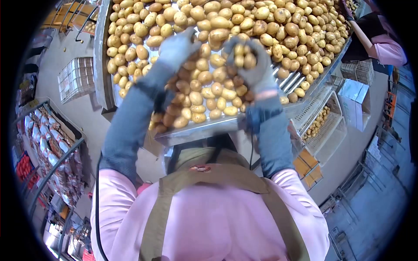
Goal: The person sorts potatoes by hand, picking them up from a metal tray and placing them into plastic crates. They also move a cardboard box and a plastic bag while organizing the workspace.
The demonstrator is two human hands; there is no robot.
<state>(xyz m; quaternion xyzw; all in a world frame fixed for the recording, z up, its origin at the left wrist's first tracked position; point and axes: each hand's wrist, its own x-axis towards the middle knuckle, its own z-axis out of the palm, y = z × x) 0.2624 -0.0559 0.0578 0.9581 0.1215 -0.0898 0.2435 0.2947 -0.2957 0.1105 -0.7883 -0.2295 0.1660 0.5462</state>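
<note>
A metal sorting table [198,129] in front of me is heaped with many small yellow potatoes [278,26]. My left hand [176,48], in a grey glove, lies flat on the pile with its fingers spread over the potatoes. My right hand [249,61], also gloved, is cupped around several small potatoes [244,55] and lifts them just above the heap. Both arms wear blue sleeves over a pink shirt and an olive apron.
A white crate [320,124] with a few potatoes stands below the table's right edge. Another person in pink [383,43] works at the far right. A white wire basket [76,78] sits on the floor at left, beside racks of packed goods [48,148].
</note>
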